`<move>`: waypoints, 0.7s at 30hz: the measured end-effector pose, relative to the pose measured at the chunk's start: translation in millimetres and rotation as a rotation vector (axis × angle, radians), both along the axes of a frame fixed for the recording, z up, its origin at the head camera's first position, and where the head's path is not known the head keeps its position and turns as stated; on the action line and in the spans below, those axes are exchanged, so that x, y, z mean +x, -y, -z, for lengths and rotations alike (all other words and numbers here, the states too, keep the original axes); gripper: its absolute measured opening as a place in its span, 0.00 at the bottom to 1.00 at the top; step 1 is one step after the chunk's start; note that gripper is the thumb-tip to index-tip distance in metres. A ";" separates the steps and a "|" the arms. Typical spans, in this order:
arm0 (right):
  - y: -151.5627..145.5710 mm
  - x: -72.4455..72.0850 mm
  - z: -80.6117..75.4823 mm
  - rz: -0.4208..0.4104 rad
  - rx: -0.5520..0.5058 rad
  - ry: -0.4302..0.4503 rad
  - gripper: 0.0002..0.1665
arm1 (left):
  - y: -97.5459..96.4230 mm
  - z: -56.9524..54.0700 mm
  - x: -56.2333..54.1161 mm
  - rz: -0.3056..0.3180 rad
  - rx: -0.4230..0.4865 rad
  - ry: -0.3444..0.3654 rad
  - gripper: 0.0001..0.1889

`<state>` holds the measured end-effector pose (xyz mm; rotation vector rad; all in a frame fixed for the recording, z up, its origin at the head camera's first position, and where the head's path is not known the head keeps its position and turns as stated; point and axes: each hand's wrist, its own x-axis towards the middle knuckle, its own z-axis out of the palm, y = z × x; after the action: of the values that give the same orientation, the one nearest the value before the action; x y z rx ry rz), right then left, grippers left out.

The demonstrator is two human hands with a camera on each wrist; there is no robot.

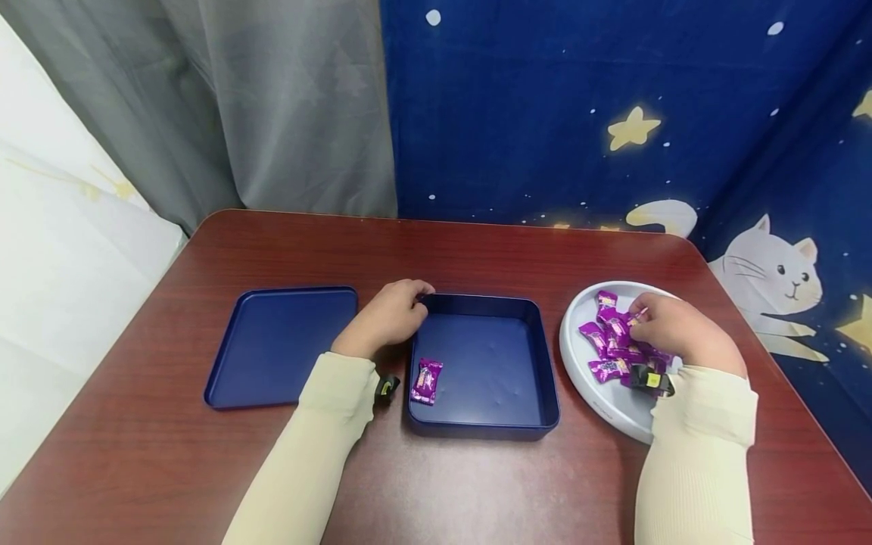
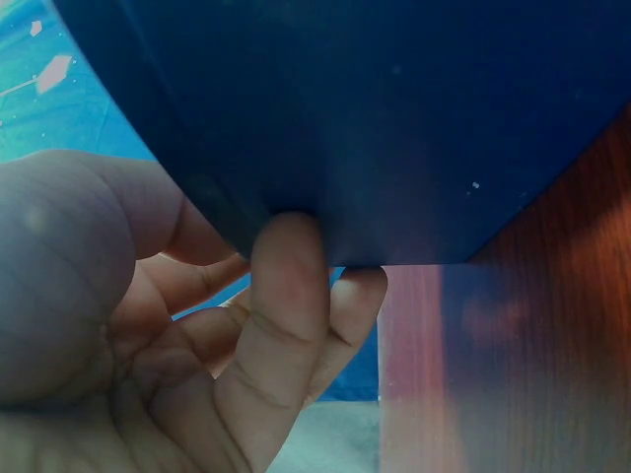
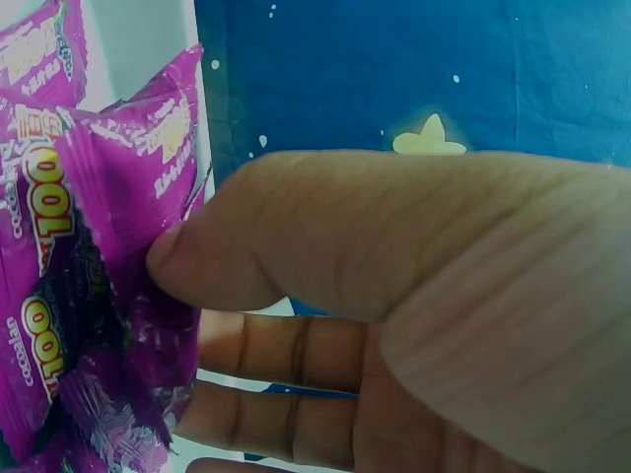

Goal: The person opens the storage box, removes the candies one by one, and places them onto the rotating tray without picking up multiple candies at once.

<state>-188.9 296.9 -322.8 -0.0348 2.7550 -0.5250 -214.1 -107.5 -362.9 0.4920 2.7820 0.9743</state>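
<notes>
My left hand (image 1: 391, 318) grips the dark blue box (image 1: 484, 416) at its far left corner. In the left wrist view the fingers (image 2: 291, 296) bend against the box wall (image 2: 394, 128). One purple wrapped candy (image 1: 427, 381) lies inside the box along its left side. Over the white plate (image 1: 623, 412) on the right, my right hand (image 1: 681, 325) reaches into a heap of purple wrapped candies (image 1: 606, 333). The right wrist view has the thumb (image 3: 197, 261) pressed on one candy (image 3: 138, 187), with the other fingers behind it, their tips partly hidden.
A flat dark blue lid (image 1: 279, 348) lies on the reddish-brown table (image 1: 436, 492), left of the box. Black wrist cameras show at both cuffs. Grey and blue curtains (image 1: 518, 113) hang behind the table's far edge.
</notes>
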 end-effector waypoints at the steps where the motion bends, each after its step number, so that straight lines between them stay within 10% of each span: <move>1: -0.1 0.0 -0.1 0.003 0.002 -0.001 0.21 | 0.2 0.0 -0.1 0.001 0.000 0.000 0.18; 21: 21.1 8.2 -24.5 -0.054 0.031 -0.124 0.28 | -0.9 -1.3 -0.2 -0.010 -0.003 0.016 0.18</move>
<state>-180.7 275.8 -298.3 -0.1386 2.8730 -0.4809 -214.3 -106.6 -361.7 0.4687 2.7734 0.9717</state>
